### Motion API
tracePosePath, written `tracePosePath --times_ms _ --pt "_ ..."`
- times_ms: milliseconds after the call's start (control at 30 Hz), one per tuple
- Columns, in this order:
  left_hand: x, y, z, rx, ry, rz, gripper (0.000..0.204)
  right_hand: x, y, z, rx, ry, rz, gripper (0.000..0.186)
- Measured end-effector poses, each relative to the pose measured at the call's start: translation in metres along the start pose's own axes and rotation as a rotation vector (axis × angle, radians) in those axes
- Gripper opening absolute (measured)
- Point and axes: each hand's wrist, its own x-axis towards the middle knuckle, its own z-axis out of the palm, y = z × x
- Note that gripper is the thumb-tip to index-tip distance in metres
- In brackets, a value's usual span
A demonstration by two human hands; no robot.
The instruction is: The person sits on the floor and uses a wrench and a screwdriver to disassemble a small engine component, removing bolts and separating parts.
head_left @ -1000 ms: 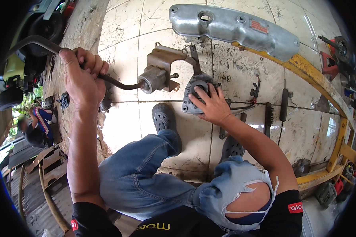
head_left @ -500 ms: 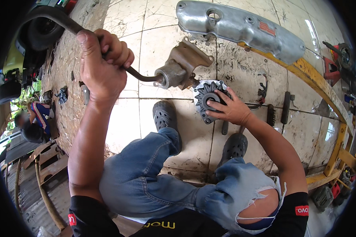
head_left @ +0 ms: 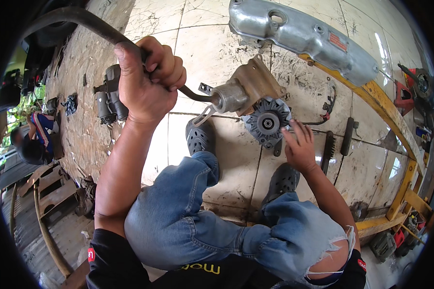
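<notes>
My left hand (head_left: 147, 84) grips a long, dark bent steel bar (head_left: 72, 19), whose lower end sits in a cylindrical metal housing (head_left: 226, 98) on a brown bracket (head_left: 255, 79). Directly below the bracket, an alternator (head_left: 267, 124) lies on the tiles with its black fan and pulley face up. A slotted metal strap (head_left: 202, 116) shows left of it. My right hand (head_left: 301, 147) is open at the alternator's right edge, fingers apart; whether the fingertips touch it I cannot tell.
A silver valve cover (head_left: 294, 33) rests along a yellow metal frame (head_left: 381, 103). Dark cylindrical parts (head_left: 112, 98) lie at left. A wire brush (head_left: 329, 151), black cylinder (head_left: 346, 137) and wiring (head_left: 328, 108) are at right. Another person (head_left: 33, 142) sits at far left; my feet are below the parts.
My left hand has moved right with the bar, and the bracket has tilted and shifted right over the alternator. My right hand has let go of the pulley and moved back to its edge.
</notes>
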Motion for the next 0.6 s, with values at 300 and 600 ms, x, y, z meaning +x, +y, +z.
tracePosePath --times_ms 300,600 --pt "0.008 -0.001 -0.004 0.001 -0.029 -0.067 0.059 -0.069 0.066 0.021 0.061 0.135 0.53 0.042" --pt "0.023 -0.008 -0.012 -0.033 -0.016 -0.045 0.057 -0.087 0.089 0.031 0.16 -0.09 0.96 0.027"
